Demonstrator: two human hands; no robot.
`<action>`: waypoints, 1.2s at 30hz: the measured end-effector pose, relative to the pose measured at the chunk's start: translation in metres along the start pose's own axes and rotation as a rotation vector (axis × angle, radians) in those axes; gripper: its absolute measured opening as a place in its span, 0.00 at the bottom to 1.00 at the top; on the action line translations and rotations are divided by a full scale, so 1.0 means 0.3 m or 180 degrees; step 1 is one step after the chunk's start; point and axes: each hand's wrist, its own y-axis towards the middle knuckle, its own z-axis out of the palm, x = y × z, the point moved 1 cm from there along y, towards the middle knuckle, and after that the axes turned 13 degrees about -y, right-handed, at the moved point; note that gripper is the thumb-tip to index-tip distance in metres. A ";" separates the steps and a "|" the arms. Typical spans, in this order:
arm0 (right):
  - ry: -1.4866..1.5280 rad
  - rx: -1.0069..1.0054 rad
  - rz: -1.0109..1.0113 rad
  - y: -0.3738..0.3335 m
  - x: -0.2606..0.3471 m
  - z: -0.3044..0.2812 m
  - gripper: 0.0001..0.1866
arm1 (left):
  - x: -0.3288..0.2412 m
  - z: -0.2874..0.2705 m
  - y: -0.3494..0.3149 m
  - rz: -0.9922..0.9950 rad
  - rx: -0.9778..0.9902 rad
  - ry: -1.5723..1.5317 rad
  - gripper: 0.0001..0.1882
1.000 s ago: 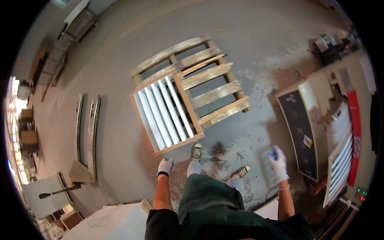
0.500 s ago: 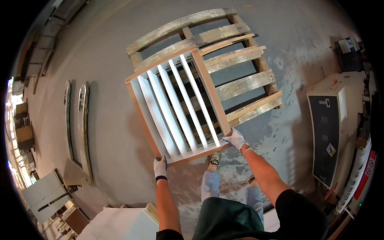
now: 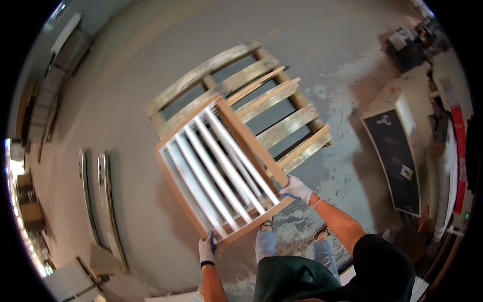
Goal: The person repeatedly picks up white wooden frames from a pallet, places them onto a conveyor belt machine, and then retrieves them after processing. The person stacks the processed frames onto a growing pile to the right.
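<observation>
Between my two gloved hands is a louvred panel [image 3: 204, 156]: a brown rectangular frame with several white slats running lengthwise. My left hand [image 3: 207, 250], in a white glove with a dark cuff, is closed on the frame's near left corner. At the near right corner my right hand [image 3: 298, 190] grips the same frame, its thumb over the top edge. The panel's far end overlaps a wooden pallet [image 3: 287, 123] on the floor. Whether the panel touches the pallet or hangs above it I cannot tell. Fingers beneath the frame are hidden.
Left of me lie the two metal forks of a pallet truck [image 3: 106, 201]. A pale cabinet with a dark front panel [image 3: 393, 161] stands to the right. Racks with stacked pieces [image 3: 63, 65] line the far left. My feet are just behind the panel.
My view has turned and tilted upward, so the pallet and cabinet sit differently. The panel has shifted toward me relative to the pallet, and both hands keep their hold on its near corners.
</observation>
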 end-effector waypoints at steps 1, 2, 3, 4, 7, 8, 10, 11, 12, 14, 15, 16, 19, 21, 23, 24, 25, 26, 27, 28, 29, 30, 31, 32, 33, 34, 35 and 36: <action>-0.0087 -0.0161 -0.0109 -0.047 0.053 -0.038 0.31 | -0.024 -0.013 -0.028 0.0010 -0.0040 -0.0129 0.17; -0.0179 -0.0341 -0.0206 -0.092 0.105 -0.078 0.32 | -0.029 -0.033 -0.051 0.0022 -0.0058 -0.0256 0.17; -0.0195 -0.0172 -0.0137 -0.141 0.159 -0.134 0.32 | -0.020 -0.051 -0.080 0.0420 0.0021 -0.0158 0.16; -0.0182 -0.0029 -0.0038 -0.210 0.191 -0.197 0.33 | -0.036 -0.055 -0.119 0.0585 0.0038 -0.0148 0.16; -0.0332 -0.0348 -0.0005 -0.451 0.183 -0.332 0.33 | -0.011 -0.071 -0.294 0.0491 0.0020 -0.0479 0.16; -0.0260 -0.0337 0.0123 -0.541 0.141 -0.378 0.34 | 0.000 -0.051 -0.338 0.0343 0.0172 -0.0663 0.17; -0.0112 -0.0290 0.0391 -0.748 0.046 -0.465 0.36 | -0.114 0.046 -0.619 -0.0003 0.0351 0.0008 0.18; -0.0005 -0.0478 0.0470 -0.864 0.005 -0.506 0.35 | -0.114 0.079 -0.673 0.0059 0.0397 0.0128 0.19; 0.0077 -0.0669 0.0519 -0.984 -0.039 -0.553 0.34 | -0.120 0.126 -0.749 0.0134 0.0435 0.0210 0.20; 0.0296 -0.1041 0.0647 -1.237 -0.128 -0.637 0.34 | -0.153 0.225 -0.889 0.0308 0.0968 0.0205 0.19; 0.0440 -0.1204 0.0693 -1.356 -0.175 -0.683 0.34 | -0.165 0.275 -0.946 0.0384 0.1176 0.0276 0.18; 0.0577 -0.1363 0.0742 -1.476 -0.218 -0.728 0.34 | -0.159 0.321 -1.002 0.0448 0.1384 0.0346 0.17; 0.0913 -0.1725 0.1215 -1.810 -0.329 -0.843 0.33 | -0.199 0.546 -1.255 0.0779 0.1683 0.0250 0.17; 0.1418 -0.2239 0.1085 -1.991 -0.441 -0.863 0.29 | -0.246 0.704 -1.428 0.1359 0.1981 0.0661 0.14; 0.1682 -0.2948 0.1056 -2.163 -0.574 -0.825 0.23 | -0.252 0.874 -1.505 0.1733 0.2379 0.1265 0.15; 0.1741 -0.3117 0.1102 -2.227 -0.631 -0.813 0.23 | -0.250 0.946 -1.548 0.2144 0.2404 0.1597 0.14; 0.1795 -0.3287 0.1159 -2.290 -0.692 -0.800 0.23 | -0.273 1.011 -1.667 0.2053 0.2629 0.1736 0.14; 0.1848 -0.3449 0.1209 -2.346 -0.737 -0.787 0.23 | -0.270 1.083 -1.725 0.2193 0.2830 0.1920 0.16; 0.2114 -0.3488 0.1351 -2.396 -0.775 -0.776 0.22 | -0.268 1.148 -1.782 0.2208 0.2958 0.2038 0.17; 0.2346 -0.3500 0.1535 -2.458 -0.818 -0.768 0.22 | -0.248 1.215 -1.838 0.2215 0.3100 0.2137 0.18; 0.2583 -0.3498 0.1691 -2.512 -0.859 -0.758 0.22 | -0.208 1.287 -1.851 0.2526 0.3048 0.2301 0.18; 0.2844 -0.3497 0.1852 -2.555 -0.903 -0.737 0.22 | -0.181 1.349 -1.936 0.2554 0.3155 0.2396 0.16; 0.2946 -0.3838 0.1640 -2.588 -0.953 -0.715 0.19 | -0.155 1.403 -2.016 0.2571 0.3251 0.2485 0.14; 0.3087 -0.3935 0.1595 -2.619 -1.015 -0.686 0.18 | -0.128 1.464 -2.103 0.2608 0.3359 0.2584 0.13; 0.3223 -0.4032 0.1563 -2.647 -1.067 -0.657 0.17 | -0.088 1.504 -2.175 0.2992 0.3385 0.2578 0.13; 0.3358 -0.4121 0.1526 -2.668 -1.116 -0.633 0.16 | -0.061 1.538 -2.230 0.3376 0.3400 0.2560 0.14; 0.3405 -0.4151 0.1531 -2.694 -1.156 -0.622 0.15 | -0.039 1.596 -2.236 0.2874 0.3432 0.3017 0.19; 0.3392 -0.4135 0.1624 -2.720 -1.202 -0.609 0.14 | -0.002 1.637 -2.259 0.2800 0.3479 0.3103 0.19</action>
